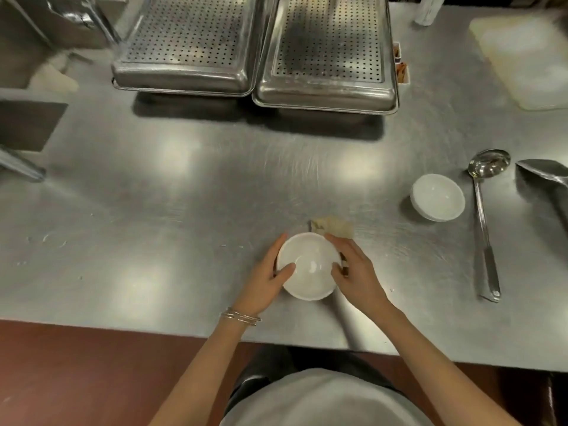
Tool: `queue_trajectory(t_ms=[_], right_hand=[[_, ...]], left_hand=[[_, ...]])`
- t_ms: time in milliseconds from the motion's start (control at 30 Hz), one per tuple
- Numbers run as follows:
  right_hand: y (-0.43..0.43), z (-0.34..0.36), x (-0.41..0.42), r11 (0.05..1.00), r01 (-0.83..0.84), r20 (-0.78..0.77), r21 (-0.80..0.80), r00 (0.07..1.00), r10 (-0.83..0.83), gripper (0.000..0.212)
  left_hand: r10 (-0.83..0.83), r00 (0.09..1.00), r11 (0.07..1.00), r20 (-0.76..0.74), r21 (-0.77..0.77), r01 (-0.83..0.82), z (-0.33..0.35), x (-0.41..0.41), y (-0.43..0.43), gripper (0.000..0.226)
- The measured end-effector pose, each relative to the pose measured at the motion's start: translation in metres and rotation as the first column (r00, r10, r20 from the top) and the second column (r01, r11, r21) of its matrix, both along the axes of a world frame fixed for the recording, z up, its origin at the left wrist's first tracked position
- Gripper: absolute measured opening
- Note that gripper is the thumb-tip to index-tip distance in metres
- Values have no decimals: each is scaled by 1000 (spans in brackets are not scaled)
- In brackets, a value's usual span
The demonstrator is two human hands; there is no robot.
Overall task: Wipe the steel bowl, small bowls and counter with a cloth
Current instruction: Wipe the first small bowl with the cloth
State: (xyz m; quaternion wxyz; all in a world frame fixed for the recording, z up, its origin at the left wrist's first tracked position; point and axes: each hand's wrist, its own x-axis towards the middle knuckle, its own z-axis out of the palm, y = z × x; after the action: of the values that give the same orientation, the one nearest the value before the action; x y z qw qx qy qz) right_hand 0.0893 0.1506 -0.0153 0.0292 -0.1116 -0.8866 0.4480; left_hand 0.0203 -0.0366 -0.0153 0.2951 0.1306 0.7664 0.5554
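Both forearms are bare. Thin silver bangles (240,316) circle the wrist of the left hand (270,273). At six o'clock a pale grey top (322,401) shows, with a dark garment (264,370) along its upper edge.

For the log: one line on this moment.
left grip: holds near bowl | right grip: holds same bowl | cloth: at bowl's far side

Cloth (333,229): only a crumpled end shows at 12 o'clock of the small bowl (309,265); the rest is hidden under the right hand (356,272). Steel vessel (541,179), 3 o'clock: cut off by the frame edge. Perforated trays (190,41), 12 o'clock: far ends cut off. White board (522,56), 1 o'clock: blurred. Pale object (55,75), 10 o'clock: blurred, unidentifiable.
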Motion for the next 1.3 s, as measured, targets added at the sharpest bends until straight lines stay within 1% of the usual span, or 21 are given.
queue_trajectory(t_ms=[67, 133, 200, 233, 300, 367, 467, 500, 533, 633, 667, 733, 800, 867, 900, 967, 1033, 1100, 1200, 1267, 1300], right_hand=[[-2, 0, -5, 999, -42, 21, -6, 999, 42, 50], [-2, 4, -11, 994, -94, 39, -61, 995, 96, 43], [4, 12, -22, 988, -58, 63, -141, 996, 67, 31], [11, 13, -29, 992, -1, 77, -130, 997, 11, 27], [29, 6, -45, 995, 94, 111, 18, 989, -95, 23], [45, -8, -61, 980, 89, 198, 176, 972, -124, 26], [43, -26, -76, 946, -79, 451, 314, 889, -75, 49], [37, -31, -77, 929, -135, 497, 344, 866, -58, 56], [32, -37, -77, 912, -165, 496, 376, 867, -48, 58], [22, -34, -69, 912, -49, 385, 407, 915, -123, 39], [22, -29, -67, 896, -45, 356, 442, 926, -129, 34], [29, -18, -62, 836, -88, 308, 541, 946, -99, 27], [39, -4, -53, 831, -65, 185, 552, 982, -47, 21], [46, 10, -38, 883, -39, 67, 467, 998, 9, 17], [48, 16, -30, 915, -31, 56, 402, 998, 10, 16], [49, 21, -16, 952, -22, 130, 305, 991, -19, 14], [52, 25, -5, 958, 6, 178, 288, 982, -60, 13], [52, 36, 2, 969, 77, 95, 236, 990, -102, 12], [39, 59, 8, 985, 148, -109, 94, 985, -138, 21], [24, 65, 2, 993, 97, -187, 73, 979, -82, 25], [16, 61, -3, 990, 60, -197, 126, 980, -34, 27]], left_hand=[[80, 986, 996, 143, 30, -85, -3, -1, -2, 48], [176, 955, 982, 237, 23, -187, -5, -2, -2, 43], [282, 915, 954, 290, 20, -300, -6, -4, -4, 41], [327, 892, 935, 311, 29, -353, -5, -4, -7, 40], [404, 839, 892, 365, 47, -450, -3, -4, -14, 37], [471, 779, 840, 413, 57, -539, -3, -2, -21, 33], [512, 748, 803, 422, 73, -591, 2, 1, -25, 25], [515, 748, 801, 420, 75, -594, 4, 2, -25, 22], [516, 750, 801, 415, 77, -594, 7, 3, -23, 20], [523, 768, 810, 370, 66, -583, 13, 3, -19, 17], [527, 772, 812, 356, 57, -581, 14, 3, -17, 17], [534, 769, 811, 351, 45, -583, 15, 1, -14, 19], [533, 764, 810, 363, 43, -586, 16, -1, -11, 22], [514, 779, 823, 358, 49, -566, 18, -4, -7, 29], [500, 793, 834, 347, 54, -549, 20, -5, -4, 31], [472, 820, 855, 325, 60, -516, 23, -6, 2, 31], [445, 836, 871, 321, 62, -487, 27, -6, 10, 29], [416, 855, 888, 308, 67, -456, 30, -6, 17, 27], [390, 874, 902, 289, 72, -426, 31, -2, 28, 23], [369, 886, 915, 282, 58, -400, 27, 1, 36, 22], [357, 891, 922, 283, 48, -384, 25, 4, 40, 22]])
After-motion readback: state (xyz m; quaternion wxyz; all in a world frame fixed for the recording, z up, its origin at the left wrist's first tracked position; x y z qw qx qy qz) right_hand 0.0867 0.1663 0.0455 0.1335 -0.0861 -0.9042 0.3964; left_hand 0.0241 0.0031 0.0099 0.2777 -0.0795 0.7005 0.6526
